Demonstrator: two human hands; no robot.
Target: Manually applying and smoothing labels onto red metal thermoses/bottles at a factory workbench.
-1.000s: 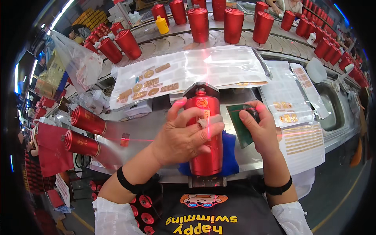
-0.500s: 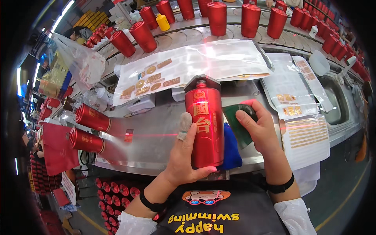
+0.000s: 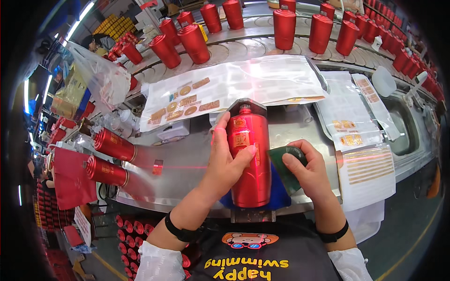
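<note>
I see a red bottle lying on its side in a holder on the steel table, neck pointing away from the body, a blue pad under it. Left hand sits on the bottle's left flank, fingers wrapped over the top and clamped on it, thumb up near the shoulder. A gold label is on the bottle just ahead of those fingertips.

Right hand is just right of the bottle, fingers curled tight on a dark green pad whose near edge touches the bottle's side. Black bands on both wrists.

Left of the left-hand fingers, well apart: two more red bottles lying on their sides at the table edge, w/ a thin red laser line running across the table toward the hand.

Beyond the fingertips: a clear plastic sheet carrying gold stickers. Right of the right-hand fingers: more sticker sheets on white backing. Farther back, upright red bottles stand in a row on a curved conveyor. Far left, a clear bag.
</note>
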